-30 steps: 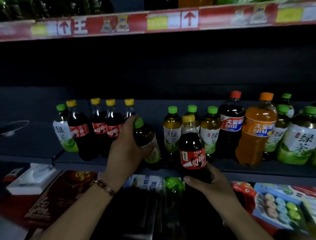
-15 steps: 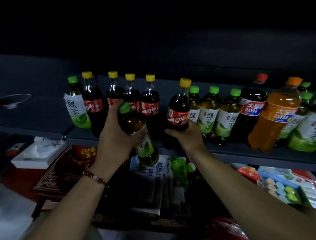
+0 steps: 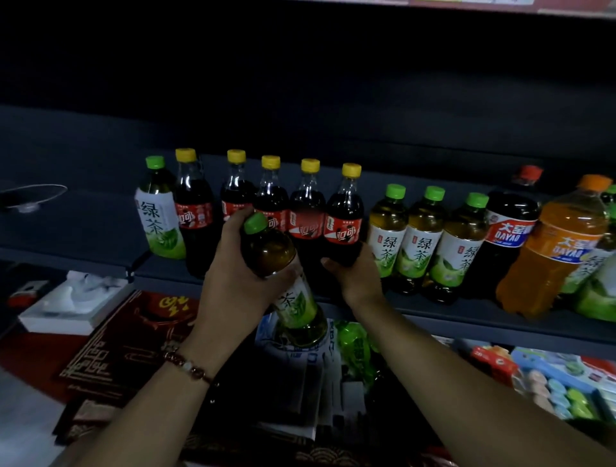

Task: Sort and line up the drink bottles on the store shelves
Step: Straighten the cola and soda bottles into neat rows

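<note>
Head view: left hand (image 3: 233,283) grips tea bottle (image 3: 283,276); right hand (image 3: 358,276) grips cola bottle (image 3: 345,220), base hidden.

a shop, dimly lit. a long dark grey metal shelf (image 3: 433,320) carries drinks set out in a row by kind: yellow-capped cola bottles with red labels (image 3: 345,216), green-capped tea bottles with white and green labels (image 3: 421,240), a large orange soda bottle with an orange cap (image 3: 553,253). below it lie packaged goods, among them a blue blister pack of pastel pieces (image 3: 566,390) and a white tissue box (image 3: 71,303). a red price strip (image 3: 466,2) edges the shelf above.
</note>
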A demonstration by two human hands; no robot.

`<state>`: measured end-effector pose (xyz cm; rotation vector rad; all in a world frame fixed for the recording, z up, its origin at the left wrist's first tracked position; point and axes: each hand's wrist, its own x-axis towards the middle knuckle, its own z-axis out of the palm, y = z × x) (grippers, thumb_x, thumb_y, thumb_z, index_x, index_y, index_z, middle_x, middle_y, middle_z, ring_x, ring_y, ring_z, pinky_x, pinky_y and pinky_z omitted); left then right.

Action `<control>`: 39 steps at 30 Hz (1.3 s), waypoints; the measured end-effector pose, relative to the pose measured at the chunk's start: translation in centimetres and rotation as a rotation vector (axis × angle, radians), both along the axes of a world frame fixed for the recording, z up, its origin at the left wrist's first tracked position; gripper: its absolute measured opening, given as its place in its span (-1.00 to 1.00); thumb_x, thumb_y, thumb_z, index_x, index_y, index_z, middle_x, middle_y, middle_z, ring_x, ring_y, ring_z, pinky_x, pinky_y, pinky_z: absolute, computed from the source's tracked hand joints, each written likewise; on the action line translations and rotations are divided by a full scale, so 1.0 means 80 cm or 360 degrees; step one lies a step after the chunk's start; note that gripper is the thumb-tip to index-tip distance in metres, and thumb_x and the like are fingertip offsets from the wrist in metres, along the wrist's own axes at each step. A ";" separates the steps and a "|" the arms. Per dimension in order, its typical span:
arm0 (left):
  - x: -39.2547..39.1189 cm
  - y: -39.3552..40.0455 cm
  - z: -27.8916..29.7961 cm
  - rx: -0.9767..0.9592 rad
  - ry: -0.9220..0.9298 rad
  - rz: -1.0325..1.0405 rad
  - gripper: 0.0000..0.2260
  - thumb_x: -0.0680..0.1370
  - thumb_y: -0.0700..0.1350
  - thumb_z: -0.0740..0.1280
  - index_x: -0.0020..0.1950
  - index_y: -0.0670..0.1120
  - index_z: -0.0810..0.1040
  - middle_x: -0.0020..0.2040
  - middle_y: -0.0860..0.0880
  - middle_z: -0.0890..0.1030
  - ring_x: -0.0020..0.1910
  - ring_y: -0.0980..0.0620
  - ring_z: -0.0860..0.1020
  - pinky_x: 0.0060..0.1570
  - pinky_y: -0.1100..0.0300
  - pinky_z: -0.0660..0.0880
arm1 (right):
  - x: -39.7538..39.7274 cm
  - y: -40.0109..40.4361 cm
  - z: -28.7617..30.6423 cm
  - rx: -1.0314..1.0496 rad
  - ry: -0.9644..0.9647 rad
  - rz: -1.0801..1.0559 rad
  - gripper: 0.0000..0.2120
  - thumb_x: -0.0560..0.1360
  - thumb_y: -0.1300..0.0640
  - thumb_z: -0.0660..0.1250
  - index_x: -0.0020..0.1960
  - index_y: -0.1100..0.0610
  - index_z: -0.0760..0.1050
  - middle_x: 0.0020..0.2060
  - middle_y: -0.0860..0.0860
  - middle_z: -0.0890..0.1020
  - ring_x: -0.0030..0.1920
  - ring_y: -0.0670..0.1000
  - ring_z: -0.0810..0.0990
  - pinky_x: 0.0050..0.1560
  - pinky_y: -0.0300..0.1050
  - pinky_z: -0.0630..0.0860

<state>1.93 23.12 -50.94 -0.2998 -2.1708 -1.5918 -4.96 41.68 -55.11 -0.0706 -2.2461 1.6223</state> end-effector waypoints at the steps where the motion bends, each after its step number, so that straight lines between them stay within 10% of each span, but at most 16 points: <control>1: 0.002 0.000 0.002 0.0028 -0.0006 -0.0012 -0.22 0.34 -0.03 0.59 0.43 0.24 0.24 0.21 0.19 0.52 0.15 0.30 0.52 0.12 0.24 0.57 | 0.018 -0.002 0.007 -0.0032 0.0026 0.0029 -0.56 0.44 0.18 0.48 0.28 0.07 0.46 0.13 -0.10 0.63 0.15 -0.15 0.59 0.20 -0.15 0.52; 8: 0.024 0.001 0.048 0.0194 0.0043 -0.0105 -0.24 0.33 0.02 0.60 0.41 0.18 0.26 0.17 0.19 0.49 0.08 0.31 0.53 -0.06 0.39 0.53 | 0.161 0.001 0.069 0.0370 -0.0157 0.0761 -0.54 0.46 -0.03 0.48 0.26 -0.31 0.37 0.19 -0.29 0.54 0.18 -0.33 0.50 0.17 -0.39 0.46; 19: 0.037 0.033 0.267 0.0120 0.0512 -0.0258 -0.20 0.35 0.02 0.56 0.50 0.16 0.22 0.12 0.08 0.58 0.01 0.22 0.63 -0.11 0.35 0.55 | 0.162 0.027 0.265 0.0520 0.0433 0.0403 -0.55 0.32 0.05 0.56 0.04 -0.32 0.45 -0.08 -0.38 0.62 -0.07 -0.32 0.60 -0.14 -0.42 0.53; 25: 0.038 0.029 0.404 -0.0333 0.0860 -0.0125 -0.08 0.37 0.14 0.53 0.55 0.31 0.01 0.37 0.27 0.42 0.22 0.35 0.48 0.15 0.45 0.41 | 0.135 0.031 0.385 0.0372 0.0729 0.0325 -0.47 0.30 0.03 0.60 0.21 -0.16 0.50 -0.01 -0.22 0.66 -0.01 -0.25 0.62 -0.02 -0.28 0.58; 33: -0.008 0.047 0.498 -0.1154 0.1332 0.0365 -0.35 0.55 0.19 0.29 0.56 0.19 0.07 0.53 0.04 0.27 0.47 0.07 0.28 0.40 -0.04 0.35 | 0.065 0.012 0.484 0.0355 0.0665 0.0238 -0.35 0.35 0.00 0.57 0.37 0.01 0.41 0.13 -0.12 0.62 0.07 -0.15 0.60 0.12 -0.18 0.55; 39: -0.070 0.052 0.515 -0.1536 0.1184 0.0530 -0.31 0.55 0.18 0.29 0.59 0.04 0.07 0.50 0.00 0.34 0.47 0.02 0.29 0.43 0.03 0.28 | 0.023 0.006 0.492 0.0541 0.0484 0.0218 -0.64 0.41 0.06 0.53 0.17 0.12 0.58 0.00 -0.01 0.69 -0.04 -0.07 0.64 0.00 -0.19 0.57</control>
